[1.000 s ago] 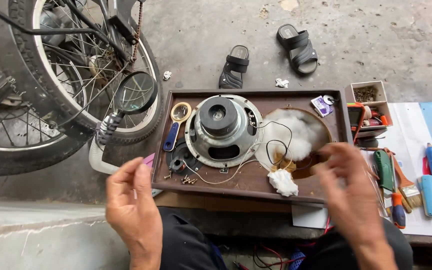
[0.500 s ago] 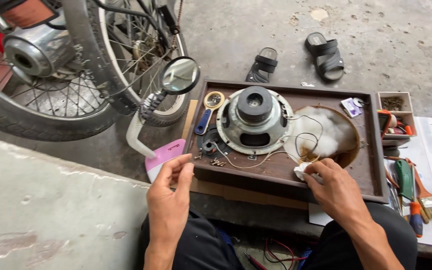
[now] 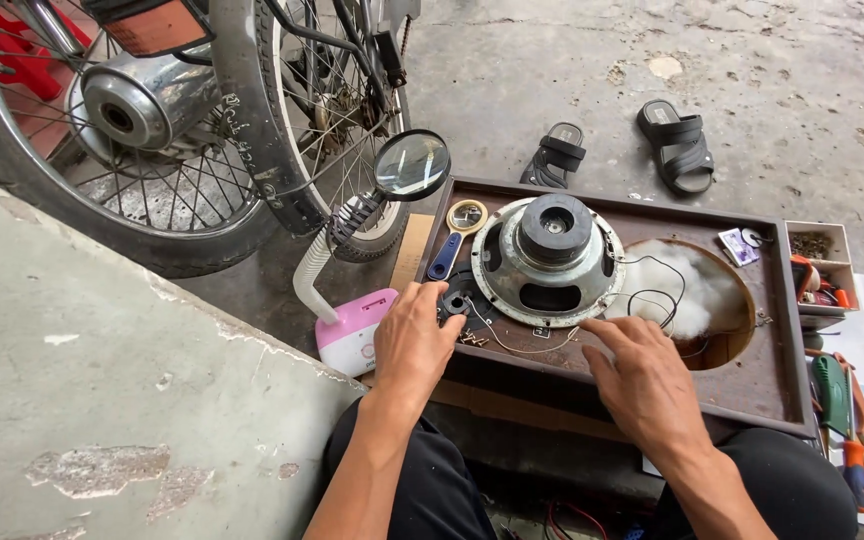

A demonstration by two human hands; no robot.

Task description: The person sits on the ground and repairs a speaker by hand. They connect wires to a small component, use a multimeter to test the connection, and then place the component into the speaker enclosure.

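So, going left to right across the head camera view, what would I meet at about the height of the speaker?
Motorbike wheel → magnifying glass → small blue-handled tool → speaker → white stuffing → parts box.

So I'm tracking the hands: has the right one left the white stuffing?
Yes. The right hand moved off the stuffing, toward the speaker.

Grey concrete floor (image 3: 802, 70), stained & cracked, in flat daylight. Raised concrete ledge (image 3: 82, 400) at left, chipped along its edge. Motorbike wheel (image 3: 152, 130) parked on the floor behind it, spokes & chrome hub showing. Pair of black sandals (image 3: 617, 150) lying further back.
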